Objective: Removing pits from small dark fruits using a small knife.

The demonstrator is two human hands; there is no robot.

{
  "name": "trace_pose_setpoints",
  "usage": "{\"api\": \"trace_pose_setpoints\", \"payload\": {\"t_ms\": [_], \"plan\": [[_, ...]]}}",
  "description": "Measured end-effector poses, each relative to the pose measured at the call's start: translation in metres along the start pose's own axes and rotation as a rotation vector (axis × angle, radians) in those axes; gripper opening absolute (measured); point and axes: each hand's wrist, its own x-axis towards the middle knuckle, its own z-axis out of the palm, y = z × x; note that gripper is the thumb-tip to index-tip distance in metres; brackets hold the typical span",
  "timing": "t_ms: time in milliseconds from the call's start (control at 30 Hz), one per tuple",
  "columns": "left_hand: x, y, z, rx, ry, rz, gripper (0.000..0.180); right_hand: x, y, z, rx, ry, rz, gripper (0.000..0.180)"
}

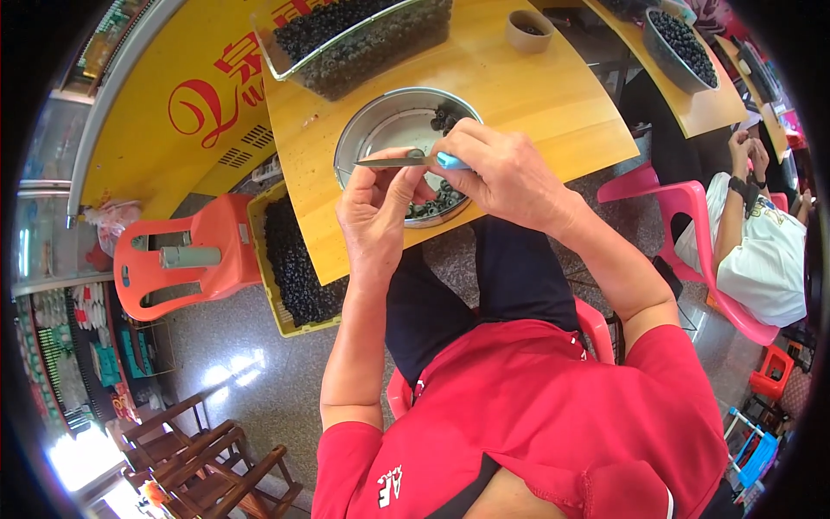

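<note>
"What's in the left hand?"

"A small roundish piece, dark green to black, pinched between thumb and fingers above the bowl. The fingertips are nearly together."

"And the right hand?"

"Curled snugly round the blue handle of a knife. Its slim, pointed grey blade lies across the piece, touching it as far as I can tell."

"How far along, would you say?"

"Early, I'd guess. The bowl has a black clump toward its right wall and greenish pieces on the near side, with bare metal between. Which of those are finished I can't tell. The clear tub on the desk is heaped with dark pieces, and the yellow crate beside it holds a mass of dark stuff too. If all that is waiting, most is left."

"What are they like?"

"Stubby and knobbly; dull black in the tub, glossier in the bowl, some with ring-like ends. The bowl is round, shiny metal; the tub, boxy see-through plastic; the desk, smooth and honey-yellow."
</note>
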Motion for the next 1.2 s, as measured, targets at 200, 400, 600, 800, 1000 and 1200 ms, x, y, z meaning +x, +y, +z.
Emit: {"api": "trace_pose_setpoints", "payload": {"t_ms": [200,400,600,800,1000,1200], "plan": [[0.0,-0.004,-0.005,-0.061,-0.009,-0.002,0.02,-0.002,0.001,0.003,-0.065,-0.001,0.004,0.018],[-0.002,-0.006,-0.007,-0.04,0.045,0.023,0.02,-0.001,-0.001,0.005,-0.118,0.025,0.003,0.021],[-0.009,0.003,-0.007,-0.132,-0.026,0.052,0.016,-0.007,0.016,0.012,-0.153,-0.01,0.099,0.015],[-0.011,0.003,-0.013,-0.034,0.057,0.056,0.016,0.013,-0.013,0.003,0.331,0.044,0.264,0.022],[-0.011,0.002,-0.008,0.062,0.063,0.159,0.017,0.015,-0.025,0.009,0.764,-0.086,0.397,0.027],[-0.015,0.0,-0.014,0.032,0.012,0.216,0.018,0.013,-0.027,0.004,1.0,-0.173,0.612,0.028]]}}
